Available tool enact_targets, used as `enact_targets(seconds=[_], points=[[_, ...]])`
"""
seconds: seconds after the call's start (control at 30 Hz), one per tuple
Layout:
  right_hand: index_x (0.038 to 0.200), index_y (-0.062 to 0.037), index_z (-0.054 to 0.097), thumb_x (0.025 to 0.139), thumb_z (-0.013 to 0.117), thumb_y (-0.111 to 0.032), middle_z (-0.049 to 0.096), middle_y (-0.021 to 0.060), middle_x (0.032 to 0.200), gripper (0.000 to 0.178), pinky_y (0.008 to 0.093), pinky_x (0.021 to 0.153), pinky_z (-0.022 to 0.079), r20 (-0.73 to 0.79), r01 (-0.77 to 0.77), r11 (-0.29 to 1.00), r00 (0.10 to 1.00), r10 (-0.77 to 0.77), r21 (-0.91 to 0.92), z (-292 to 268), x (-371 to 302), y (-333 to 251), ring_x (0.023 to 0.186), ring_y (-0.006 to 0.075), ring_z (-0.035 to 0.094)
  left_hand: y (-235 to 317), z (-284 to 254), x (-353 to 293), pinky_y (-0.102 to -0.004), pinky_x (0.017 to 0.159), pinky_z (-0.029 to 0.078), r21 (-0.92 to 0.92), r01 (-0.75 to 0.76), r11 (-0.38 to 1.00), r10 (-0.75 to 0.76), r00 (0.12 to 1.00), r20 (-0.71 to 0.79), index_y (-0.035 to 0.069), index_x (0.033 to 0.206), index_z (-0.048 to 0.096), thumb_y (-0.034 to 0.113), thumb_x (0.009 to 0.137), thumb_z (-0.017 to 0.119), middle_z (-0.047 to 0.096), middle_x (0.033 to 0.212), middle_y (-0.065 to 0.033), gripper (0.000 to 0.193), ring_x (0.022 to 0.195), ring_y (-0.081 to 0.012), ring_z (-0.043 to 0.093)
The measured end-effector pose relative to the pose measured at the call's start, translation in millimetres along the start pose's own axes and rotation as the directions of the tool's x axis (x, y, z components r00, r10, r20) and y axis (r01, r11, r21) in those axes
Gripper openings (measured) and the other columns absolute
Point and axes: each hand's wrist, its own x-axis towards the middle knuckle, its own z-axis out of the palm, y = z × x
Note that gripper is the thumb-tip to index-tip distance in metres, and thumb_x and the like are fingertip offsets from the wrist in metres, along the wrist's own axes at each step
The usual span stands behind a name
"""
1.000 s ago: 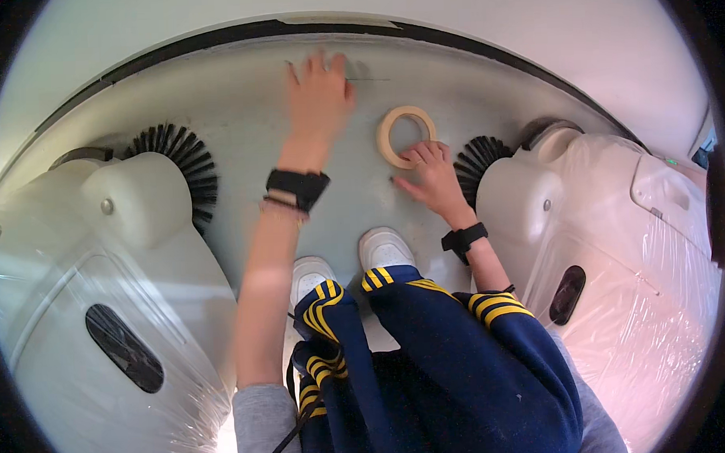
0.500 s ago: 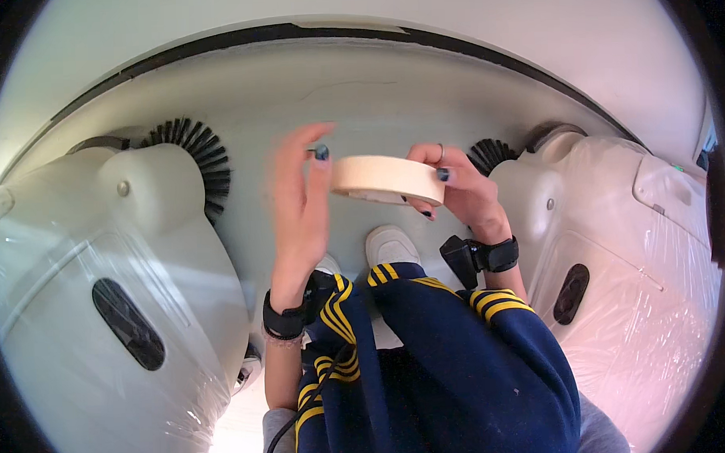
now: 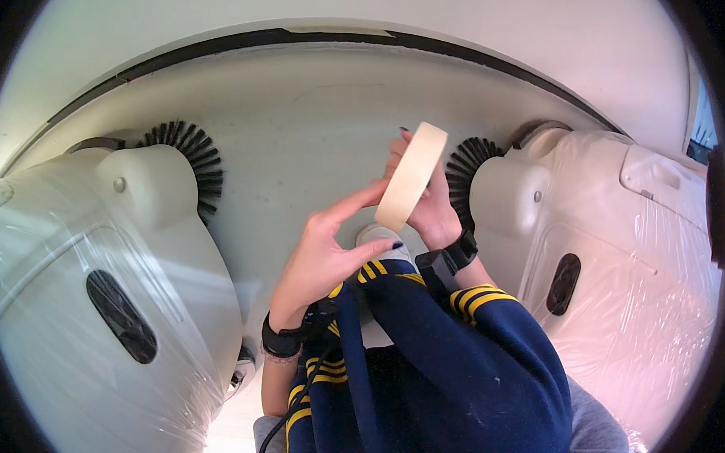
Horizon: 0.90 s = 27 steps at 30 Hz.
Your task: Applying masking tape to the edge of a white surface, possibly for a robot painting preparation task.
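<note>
A roll of cream-coloured masking tape is held up and tilted, with its smooth outer band facing me. My right hand grips the roll from behind and below; most of its fingers are hidden by the tape. My left hand is open at the roll's lower left, thumb and index finger spread wide. The index fingertip reaches the roll's left edge, partly out of sight behind it; whether it touches I cannot tell. Both wrists carry black straps, with a dark block on the right one.
Plastic-wrapped white machines stand close on the left and right, with round black brushes at their far ends. Beyond the grey floor runs a curved black strip beneath a white surface. My white shoe shows below the tape.
The roll has turned from lying nearly flat to standing steeply tilted in my right hand. My left hand has come down and rightward, its fingers now pointing toward the roll.
</note>
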Motion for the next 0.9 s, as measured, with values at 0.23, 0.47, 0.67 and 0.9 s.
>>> enact_targets(seconds=[0.23, 0.47, 0.67, 0.9], points=[[0.125, -0.0004, 0.045, 0.093, 0.033, -0.036, 0.054, 0.0134, 0.115, 0.049, 0.0331, 0.087, 0.045, -0.094, 0.031, 0.633, 0.982, -0.163, -0.773, 37.5, 11.1, 22.8, 0.097, 0.022, 0.054, 2.5, 7.4, -0.2, -0.0318, 0.094, 0.041, -0.058, 0.043, 0.997, -0.047, 0.996, -0.07, -0.003, 0.126, 0.05, 0.004, 0.076, 0.069, 0.061, 0.115, -0.0134, 0.054, 0.106, -0.0182, 0.057], [0.131, -0.0032, 0.041, 0.091, 0.033, -0.026, 0.046, 0.016, 0.133, 0.046, 0.0349, 0.1, 0.038, 0.128, 0.18, 0.388, 0.979, -0.157, -0.904, 47.7, 7.6, 20.4, 0.121, 0.0236, 0.043, 0.6, 2.5, -5.9, -0.038, 0.103, 0.03, -0.661, 0.1, 0.743, -0.081, 0.995, 0.059, -0.007, 0.14, 0.021, 0.052, 0.09, 0.036, 0.035, 0.139, -0.0219, 0.079, 0.122, -0.0287, 0.044], [0.125, -0.0007, 0.048, 0.09, 0.05, -0.015, 0.055, 0.0154, 0.123, 0.039, 0.0305, 0.092, 0.046, 0.125, 0.14, 0.242, 0.989, -0.079, -0.96, 40.4, 5.6, 13.1, 0.113, 0.021, 0.053, 6.9, 6.8, -6.6, -0.0436, 0.105, 0.026, -0.75, 0.135, 0.647, -0.135, 0.989, 0.062, -0.008, 0.141, 0.014, 0.063, 0.087, 0.027, 0.026, 0.144, -0.024, 0.09, 0.126, -0.0372, 0.038], [0.111, -0.0025, 0.057, 0.091, 0.055, -0.021, 0.064, 0.0055, 0.094, 0.028, 0.0269, 0.076, 0.049, 0.037, 0.181, 0.384, 0.934, -0.355, -0.905, 17.5, 5.8, 17.1, 0.085, 0.0109, 0.061, 8.1, 13.8, 8.4, -0.0401, 0.103, 0.029, -0.497, 0.074, 0.865, -0.09, 0.996, -0.008, -0.007, 0.137, 0.03, 0.044, 0.088, 0.04, 0.042, 0.135, -0.0236, 0.071, 0.12, -0.0316, 0.047]])
